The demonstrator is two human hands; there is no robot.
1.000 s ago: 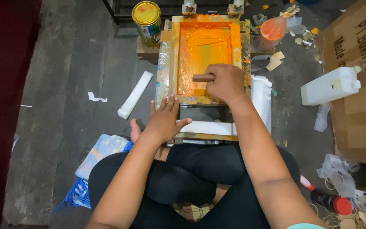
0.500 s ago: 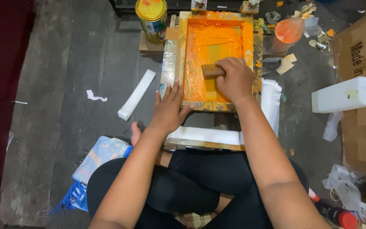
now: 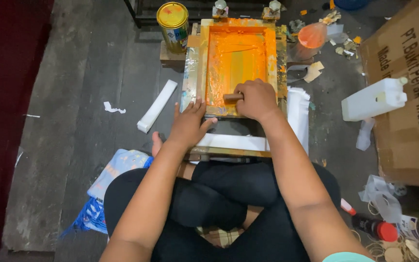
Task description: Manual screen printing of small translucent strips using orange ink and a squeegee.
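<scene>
Squeegee point(image 3: 232, 97) with a brown wooden handle, gripped tight in the right hand point(image 3: 256, 99), fingers curled fully round it, sitting at the near end of the orange-inked mesh. Screen-printing frame point(image 3: 193, 68) lying flat on the floor right in front of crossed legs in black trousers, wooden edges smeared orange, strips of silvery tape along the left side. Left hand point(image 3: 188, 125) flat and open, fingers spread, pressing down on the near left corner of the frame, holding nothing. White sheets point(image 3: 233, 142) poking out under the frame's near edge, more white stuff stacked just right of it. Yellow-lidded tin can point(image 3: 172, 20) standing upright just beyond the frame's far left corner. Long white strip point(image 3: 157, 106) lying on the grey floor off to the left, well apart from the frame, with a small torn scrap nearby. White plastic jug point(image 3: 373, 99) on its side over to the right, next to a big cardboard box point(image 3: 408, 126). Orange-stained plastic bag point(image 3: 312, 35) near the frame's far right corner. Dark bottle with a red cap point(image 3: 375, 227) down at the lower right.
</scene>
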